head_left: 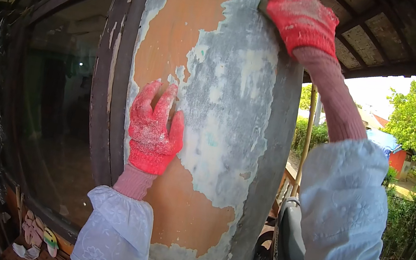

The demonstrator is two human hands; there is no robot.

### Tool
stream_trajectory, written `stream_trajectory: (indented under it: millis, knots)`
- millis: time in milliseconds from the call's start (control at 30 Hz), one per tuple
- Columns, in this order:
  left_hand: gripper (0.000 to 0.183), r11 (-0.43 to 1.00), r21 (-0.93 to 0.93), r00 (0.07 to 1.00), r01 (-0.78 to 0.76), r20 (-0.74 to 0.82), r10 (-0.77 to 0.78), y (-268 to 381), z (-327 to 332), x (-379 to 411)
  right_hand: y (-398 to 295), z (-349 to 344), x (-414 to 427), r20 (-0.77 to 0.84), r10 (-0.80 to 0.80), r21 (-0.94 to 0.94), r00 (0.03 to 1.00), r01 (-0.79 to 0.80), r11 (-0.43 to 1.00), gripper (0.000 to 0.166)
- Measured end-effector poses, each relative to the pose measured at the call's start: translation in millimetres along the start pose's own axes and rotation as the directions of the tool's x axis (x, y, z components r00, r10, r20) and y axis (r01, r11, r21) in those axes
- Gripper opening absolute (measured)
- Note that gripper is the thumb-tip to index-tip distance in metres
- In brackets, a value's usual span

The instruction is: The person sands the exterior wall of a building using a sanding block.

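Note:
Before me stands a wall section (231,92) with orange paint beside bare, patchy grey and white areas. My left hand (156,127), in a dusty red knit glove, rests on the orange paint at its left part, fingers spread and holding nothing. At the upper right, my right hand (302,19), in a matching glove, grips a dark flat object (266,8) against the wall near its right edge. Most of that object is hidden by the glove, so its kind cannot be told. Pale dust covers both gloves.
To the left is a dark wooden window frame (114,55) with chipped paint and a glass pane (58,103). Sandals (33,229) lie at the lower left. A parked motorcycle (290,244) stands at the lower right, near a wooden railing (288,177). A woven-panel roof (368,37) hangs above.

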State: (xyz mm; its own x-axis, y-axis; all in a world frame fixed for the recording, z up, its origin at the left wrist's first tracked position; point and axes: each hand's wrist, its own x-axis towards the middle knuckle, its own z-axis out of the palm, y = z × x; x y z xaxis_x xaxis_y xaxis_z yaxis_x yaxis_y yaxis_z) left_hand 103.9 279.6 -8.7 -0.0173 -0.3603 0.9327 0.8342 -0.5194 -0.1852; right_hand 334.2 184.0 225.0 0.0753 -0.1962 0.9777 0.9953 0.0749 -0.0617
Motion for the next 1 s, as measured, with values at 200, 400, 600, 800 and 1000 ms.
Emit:
stream_trajectory:
  millis: [200, 400, 600, 800, 1000]
  knots:
    - [0.051, 1.0, 0.028, 1.0, 0.003, -0.009, -0.003, -12.0, -10.8, -4.8, -0.9, -35.3, -158.8, 0.403, -0.207, -0.034, 0.892, 0.24, 0.97, 0.073]
    - [0.05, 1.0, -0.017, 1.0, -0.001, -0.006, 0.001, 1.9, -2.2, -1.5, -20.0, -22.2, 7.1, 0.088, 0.094, -0.101, 0.992, -0.085, 0.991, 0.068]
    - [0.05, 1.0, 0.029, 1.0, -0.007, -0.005, 0.007, -11.3, -4.6, -3.1, -6.6, -2.1, -70.9, 0.013, -0.067, -0.027, 0.998, 0.067, 0.997, 0.065]
    - [0.051, 1.0, 0.017, 1.0, 0.007, 0.005, -0.007, -7.9, -6.9, -5.9, 20.2, -51.5, -210.6, 0.417, -0.296, 0.034, 0.86, 0.311, 0.95, 0.09]
    - [0.049, 1.0, -0.028, 1.0, 0.006, -0.015, -0.006, 6.8, -0.9, 2.1, 22.9, 6.5, -1.0, -0.125, -0.031, 0.12, 0.992, 0.046, 0.992, 0.073]
